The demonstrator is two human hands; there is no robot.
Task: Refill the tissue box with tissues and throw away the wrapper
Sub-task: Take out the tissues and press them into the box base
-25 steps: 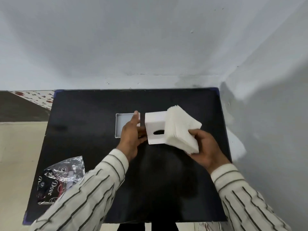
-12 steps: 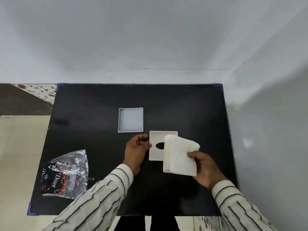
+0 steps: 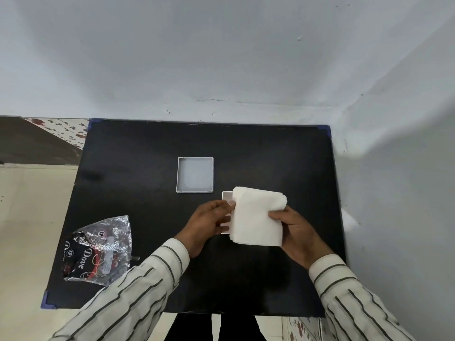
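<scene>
Tissues: a thick stack of white folded tissues (image 3: 257,217) sits over the white box part, covering most of it, near the middle of the worktop and toward its right half.
Box part: a white tissue box piece (image 3: 226,198) lies under the stack; only its left edge and upper left corner show, so its opening is hidden.
Right hand: the right hand (image 3: 296,232) grips the stack at its right edge, thumb on top and fingers wrapped beneath.
Left hand: the left hand (image 3: 205,223) is closed on the box piece's left edge, fingertips touching the left side of the stack.
Tray piece: a shallow white rectangular tray (image 3: 195,174), open side up and with nothing in it, lies flat just beyond and to the left of the stack, apart from both hands.
Wrapper: a crumpled clear and silvery wrapper (image 3: 98,252) lies at the near left corner of the worktop, well apart from the tissues.
Writing: the word "Dove" in white on a black panel with red and curling white decoration; a small pale label on it is too small to read.
Worktop: a black rectangular worktop (image 3: 147,148) with blue corner guards, pushed against a pale wall.
Sleeves: cream sleeves with thin dark stripes (image 3: 138,291) cover both arms.
</scene>
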